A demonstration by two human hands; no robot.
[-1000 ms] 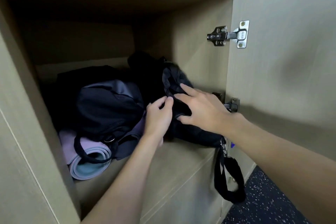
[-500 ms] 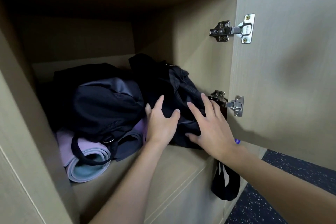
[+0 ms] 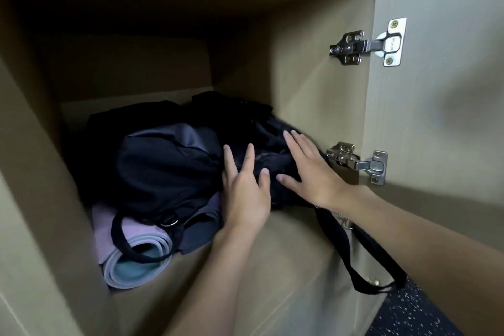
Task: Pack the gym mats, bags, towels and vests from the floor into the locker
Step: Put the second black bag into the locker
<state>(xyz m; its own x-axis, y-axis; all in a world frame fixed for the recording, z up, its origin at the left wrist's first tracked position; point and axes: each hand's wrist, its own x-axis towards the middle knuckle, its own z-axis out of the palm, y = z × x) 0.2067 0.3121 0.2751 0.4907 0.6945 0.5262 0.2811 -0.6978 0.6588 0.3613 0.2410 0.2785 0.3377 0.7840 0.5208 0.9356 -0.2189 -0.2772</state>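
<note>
Both hands lie flat on the black bag (image 3: 245, 123). The left hand (image 3: 245, 191) is spread over its near end and the right hand (image 3: 308, 172) rests on its right flank. The fingers of both are straight and pressing, with nothing clasped. The bag sits inside the locker (image 3: 300, 84), on the shelf and against the right wall. Its long axis runs from the front right corner back into the depth, so the bag lies directly ahead of both palms and a forward push would act along its length. To its left, touching it, is a second dark bag (image 3: 163, 161). This rests on a rolled mat (image 3: 136, 248) whose open end faces the viewer. The relation that matters most is at the front edge. The bag's strap (image 3: 354, 259) hangs out over the shelf lip and loops down toward the speckled floor (image 3: 409, 316). It passes just below the right wrist and close under the lower hinge (image 3: 357, 163) of the open door (image 3: 436, 117). The right hand is the nearer of the two to the strap, while the left is better placed to steady the bag's body. The bag itself appears nearly seated. The strap, not yet inside, would probably foul the door on the hinge side unless it is gathered in. No towels or vests can be made out in the dark interior.
</note>
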